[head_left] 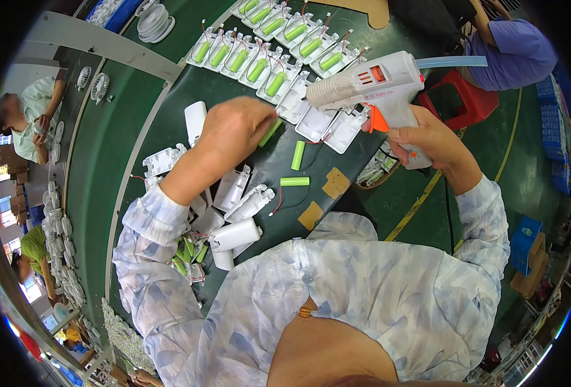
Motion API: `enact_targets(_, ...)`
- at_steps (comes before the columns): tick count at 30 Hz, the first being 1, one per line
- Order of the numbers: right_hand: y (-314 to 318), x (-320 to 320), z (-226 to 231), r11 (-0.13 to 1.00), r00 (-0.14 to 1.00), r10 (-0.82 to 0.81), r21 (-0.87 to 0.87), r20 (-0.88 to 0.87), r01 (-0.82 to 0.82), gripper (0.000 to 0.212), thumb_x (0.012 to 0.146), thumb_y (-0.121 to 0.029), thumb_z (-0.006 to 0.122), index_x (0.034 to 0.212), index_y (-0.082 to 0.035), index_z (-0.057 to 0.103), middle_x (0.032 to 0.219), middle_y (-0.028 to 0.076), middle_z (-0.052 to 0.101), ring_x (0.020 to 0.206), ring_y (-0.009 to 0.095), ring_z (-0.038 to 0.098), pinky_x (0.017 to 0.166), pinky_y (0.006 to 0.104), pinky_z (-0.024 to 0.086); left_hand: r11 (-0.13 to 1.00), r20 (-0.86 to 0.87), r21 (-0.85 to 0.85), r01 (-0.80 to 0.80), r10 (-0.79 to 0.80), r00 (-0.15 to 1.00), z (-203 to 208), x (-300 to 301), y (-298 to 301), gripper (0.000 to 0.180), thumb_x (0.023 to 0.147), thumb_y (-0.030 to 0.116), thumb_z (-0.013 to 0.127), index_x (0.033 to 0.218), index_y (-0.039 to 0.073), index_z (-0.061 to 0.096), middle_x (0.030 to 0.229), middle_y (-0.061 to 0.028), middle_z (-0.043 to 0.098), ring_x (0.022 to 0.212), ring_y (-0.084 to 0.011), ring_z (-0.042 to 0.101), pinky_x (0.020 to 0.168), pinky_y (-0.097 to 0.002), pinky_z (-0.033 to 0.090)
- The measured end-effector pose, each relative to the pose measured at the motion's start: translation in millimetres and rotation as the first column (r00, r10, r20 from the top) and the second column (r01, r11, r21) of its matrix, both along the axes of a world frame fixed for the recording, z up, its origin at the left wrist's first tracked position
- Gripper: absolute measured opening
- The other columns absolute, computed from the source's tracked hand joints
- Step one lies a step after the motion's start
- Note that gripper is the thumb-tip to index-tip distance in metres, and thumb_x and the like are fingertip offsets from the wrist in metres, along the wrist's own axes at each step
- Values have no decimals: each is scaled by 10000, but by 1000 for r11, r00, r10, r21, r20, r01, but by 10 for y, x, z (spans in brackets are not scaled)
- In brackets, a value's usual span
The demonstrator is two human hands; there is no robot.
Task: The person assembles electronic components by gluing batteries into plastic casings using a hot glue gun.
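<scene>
My right hand [430, 138] grips a white hot glue gun [382, 84] with an orange trigger; a pale blue glue stick [453, 62] sticks out of its back. The nozzle points left, over the white plastic housings. My left hand [237, 126] pinches a green battery cell [270, 133] close to the row's near end. In front of me three white housings [343, 131] show no cell in them. Two loose green cells with wires, one upright [298, 155] and one lying crosswise [295, 182], rest on the dark green table [266, 168].
Rows of white housings with green cells [239, 61] fill the table's far side. Loose white housings [234, 235] and a heap of green cells [192, 255] lie near my left forearm. Right of the table are a box of parts [377, 168], a red stool [459, 100] and a seated person [511, 55].
</scene>
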State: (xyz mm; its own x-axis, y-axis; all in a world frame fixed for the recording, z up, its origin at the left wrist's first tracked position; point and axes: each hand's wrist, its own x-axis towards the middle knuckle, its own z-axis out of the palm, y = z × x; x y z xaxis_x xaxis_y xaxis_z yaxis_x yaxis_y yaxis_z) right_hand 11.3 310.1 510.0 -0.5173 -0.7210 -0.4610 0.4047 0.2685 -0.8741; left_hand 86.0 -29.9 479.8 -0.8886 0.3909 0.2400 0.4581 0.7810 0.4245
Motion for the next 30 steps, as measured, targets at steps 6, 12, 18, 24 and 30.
enact_targets(6,18,19,-3,1000,1000,-17,-9,-6,17,410,864,-280,664,1138,15,589,718,24,568,513,92,524,525,242,413,997,-254,45,-69,78,964,-50,-442,234,97,753,84,743,813,35,685,882,-87,607,854,-287,574,705,-381,478)
enact_targets(12,18,66,-6,999,997,-49,11,-58,49,552,807,-368,687,1174,39,624,598,1,534,474,79,518,496,223,420,996,-347,-86,-32,0,938,-244,-574,376,97,702,97,743,764,60,679,858,-59,577,836,-261,548,690,-369,469)
enact_targets(18,17,61,-23,999,998,-48,-5,-43,47,514,825,-343,677,1167,37,627,599,4,535,479,83,512,502,234,420,990,-358,-139,-35,-17,934,-341,-583,371,59,699,104,707,726,72,665,831,-50,557,827,-245,533,678,-362,451)
enact_targets(24,26,65,-41,998,997,-59,14,-57,60,428,855,-318,663,1115,20,635,602,13,545,480,85,509,497,239,408,996,-326,-11,-94,85,942,-102,-463,338,141,702,112,741,832,73,703,876,-53,586,868,-258,550,714,-390,450)
enact_targets(30,-44,10,-17,998,997,-71,-2,-29,71,323,878,-240,624,1068,21,603,612,29,545,497,98,509,508,260,413,994,-28,101,-30,33,999,37,-52,230,84,779,127,681,781,47,656,747,-117,608,762,-329,594,690,-445,458)
